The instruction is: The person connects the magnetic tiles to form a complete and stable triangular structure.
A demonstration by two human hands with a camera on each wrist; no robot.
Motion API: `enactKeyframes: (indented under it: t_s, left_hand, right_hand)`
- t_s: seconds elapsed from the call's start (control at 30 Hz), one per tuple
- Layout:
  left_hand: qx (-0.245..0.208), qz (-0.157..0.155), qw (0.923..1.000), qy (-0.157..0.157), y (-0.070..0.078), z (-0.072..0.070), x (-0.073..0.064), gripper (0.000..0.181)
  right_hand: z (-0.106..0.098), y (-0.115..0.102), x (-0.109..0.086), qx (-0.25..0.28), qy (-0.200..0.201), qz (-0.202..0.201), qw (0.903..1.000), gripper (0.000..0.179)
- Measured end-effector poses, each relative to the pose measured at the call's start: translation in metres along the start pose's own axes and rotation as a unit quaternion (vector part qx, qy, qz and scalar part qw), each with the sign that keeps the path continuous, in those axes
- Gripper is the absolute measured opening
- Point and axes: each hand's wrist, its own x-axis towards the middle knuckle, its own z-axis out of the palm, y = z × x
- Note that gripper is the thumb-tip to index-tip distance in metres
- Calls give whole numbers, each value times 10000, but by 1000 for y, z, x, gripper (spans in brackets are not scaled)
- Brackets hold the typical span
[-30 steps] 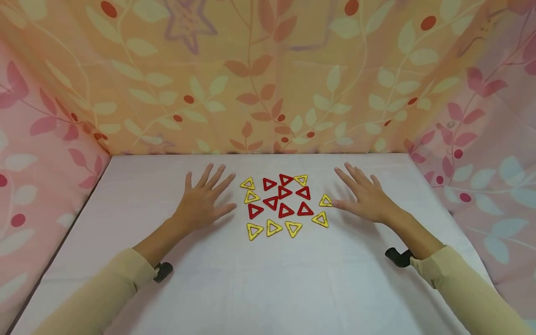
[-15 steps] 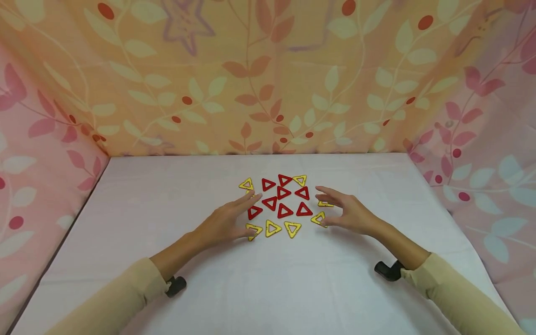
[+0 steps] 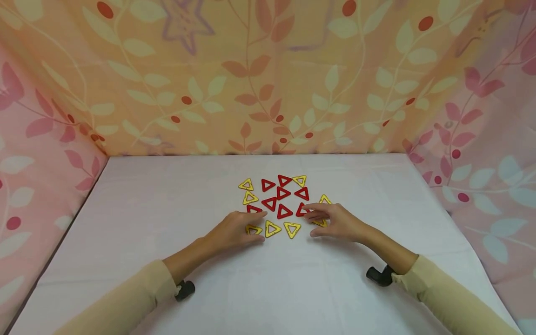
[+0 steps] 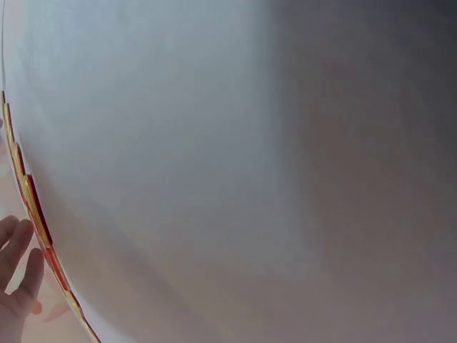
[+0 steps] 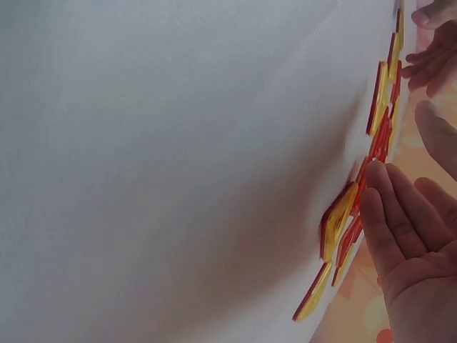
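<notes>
Several hollow triangle tiles lie flat in a loose cluster in the head view, red ones such as the red triangle (image 3: 279, 211) mostly in the middle and yellow ones such as the yellow triangle (image 3: 267, 229) around them. My left hand (image 3: 234, 230) hovers at the cluster's near left, fingers relaxed, partly covering a red and a yellow tile. Opposite it, my right hand (image 3: 341, 223) overlaps a red and a yellow tile at the near right, thumb apart from loosely bent fingers. Neither holds anything. In the right wrist view, the right-hand fingers (image 5: 389, 214) appear beside the tiles.
A white cloth-covered table (image 3: 268, 288) spreads under everything. Patterned fabric stands behind as an orange leaf-print curtain (image 3: 268, 93), with a pink curtain (image 3: 37, 153) at the left and another at the right. Dark wrist devices (image 3: 378, 276) show below both sleeves.
Both hands have come inward and nearer to me, from spread-fingered on either side of the cluster to over its near corners. The tiles look unmoved.
</notes>
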Motion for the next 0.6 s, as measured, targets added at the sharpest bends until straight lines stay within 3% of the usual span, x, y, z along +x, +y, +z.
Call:
enactKeyframes:
  t_s: [0.33, 0.6]
  left_hand:
    - [330, -33, 9993, -143, 5, 5, 6, 64]
    - [450, -87, 9989, -122, 2, 6, 11, 62]
  right_hand:
    - [13, -1, 12, 202, -237, -74, 9995, 62]
    - [17, -4, 16, -9, -241, -32, 9997, 57]
